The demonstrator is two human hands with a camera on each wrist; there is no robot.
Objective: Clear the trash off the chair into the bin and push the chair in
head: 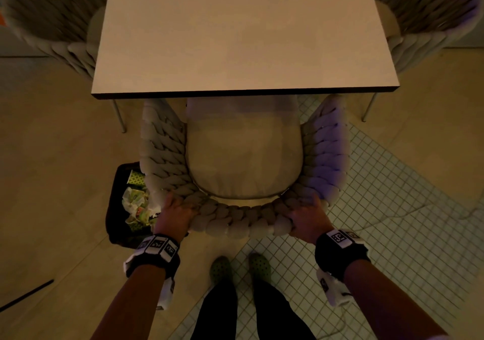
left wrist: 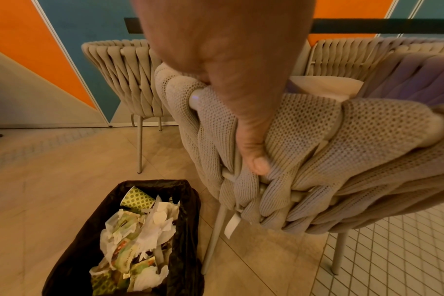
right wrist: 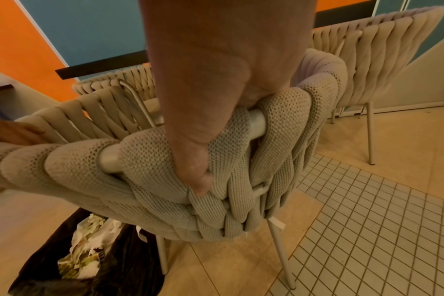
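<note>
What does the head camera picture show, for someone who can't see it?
Two hands, left hand and right hand, grip the back of a woven chair partly under a table. A bin of trash stands left.

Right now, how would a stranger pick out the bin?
Start at the pale table, then the woven chair both hands grip. The bin stands on the floor at its left rear corner: the only black-lined thing, full of crumpled wrappers and a dotted green cup.

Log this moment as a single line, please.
phase: pushing chair in | left hand: grips chair back | right hand: grips chair back | seat: no trash | bin: holds trash
</note>
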